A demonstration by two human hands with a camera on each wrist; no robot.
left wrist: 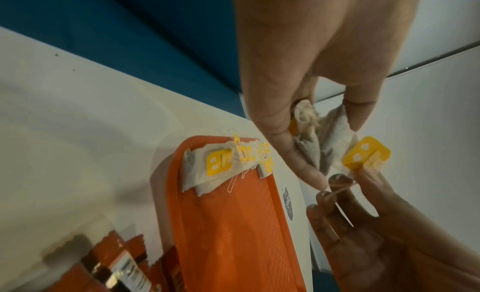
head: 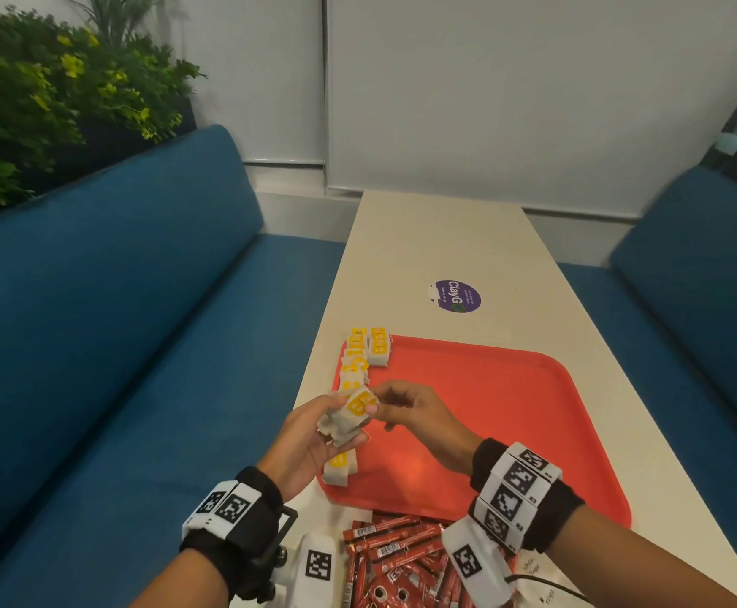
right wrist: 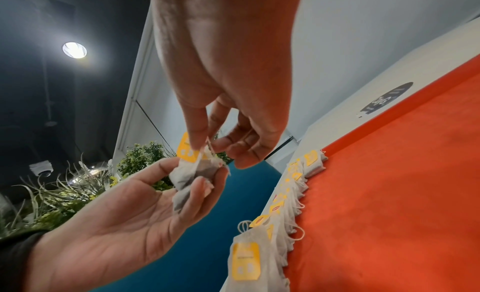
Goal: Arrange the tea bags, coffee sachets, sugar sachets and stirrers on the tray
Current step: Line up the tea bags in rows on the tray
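Above the tray's left edge, a bunch of tea bags is held in the left hand; 1 yellow tag is pinched by the right hand; tangled strings could drag extra bags out, or disturb the row below.

— What does the left hand hold?
— A small bunch of tea bags, pinched between thumb and fingers, one yellow tag sticking out.
— And the right hand?
— Its fingers touch that tag's string.
— Below them?
— More tea bags lie at the orange tray's end, on the white worktop.
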